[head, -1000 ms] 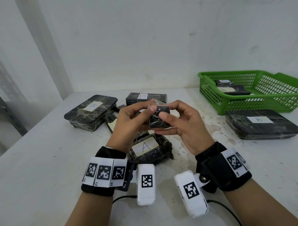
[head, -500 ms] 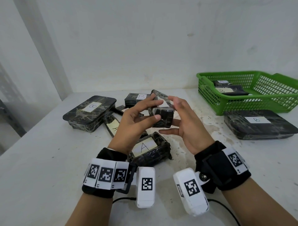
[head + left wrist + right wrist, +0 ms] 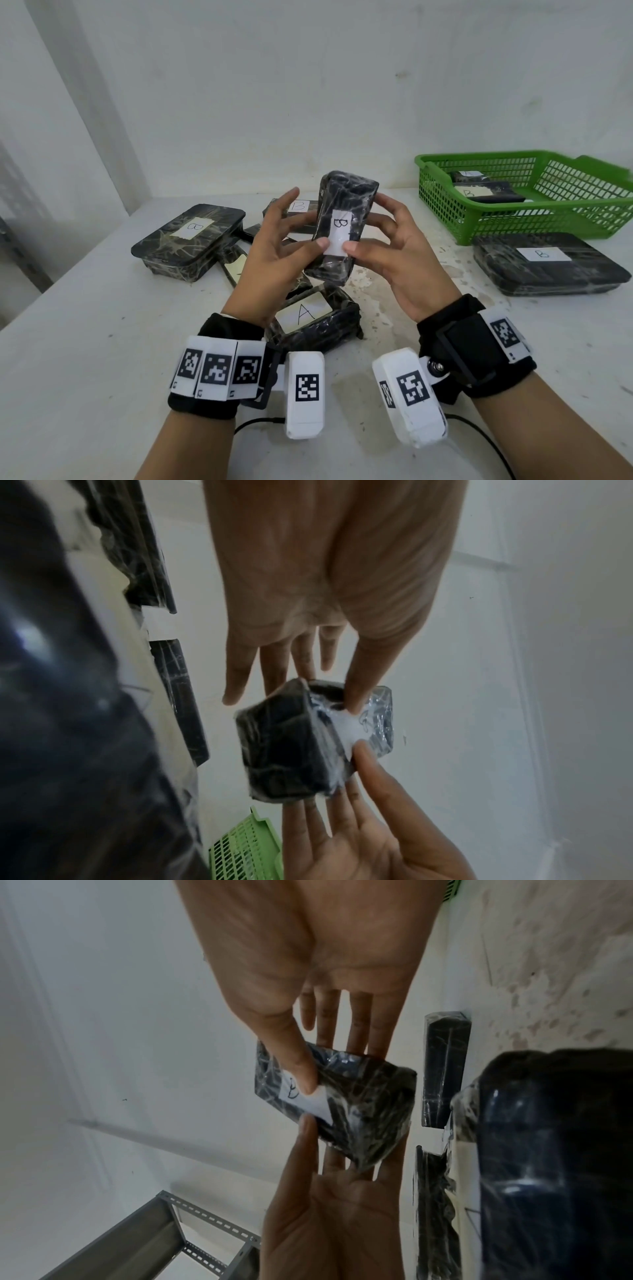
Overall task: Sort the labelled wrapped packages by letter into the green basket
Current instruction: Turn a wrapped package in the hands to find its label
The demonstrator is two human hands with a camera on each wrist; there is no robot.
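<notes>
Head view shows you holding a wrapped package (image 3: 346, 233) upright between both hands above the table (image 3: 85, 342), its white label reading B and facing you. Your left hand (image 3: 277, 260) pinches it with the thumb on the label's lower edge and fingers behind; your right hand (image 3: 394, 253) does the same from the other side, thumb tip touching the label. So both hands are closed on the one package, lightly, by the fingertips.

The basket (image 3: 513, 219) sits well apart to your right, with two labelled packages already inside.

The wrap looks glossy and slick, and the grip is at the lower half only, so the package could slip or tip forward when you release one hand to carry it. Take a fuller grip with the right hand before the left lets go.

An A package (image 3: 308, 322) lies directly beneath your hands; a drop would land on it. A large B tray (image 3: 548, 263) lies just in front of the basket, so a low carry could clip it.
</notes>
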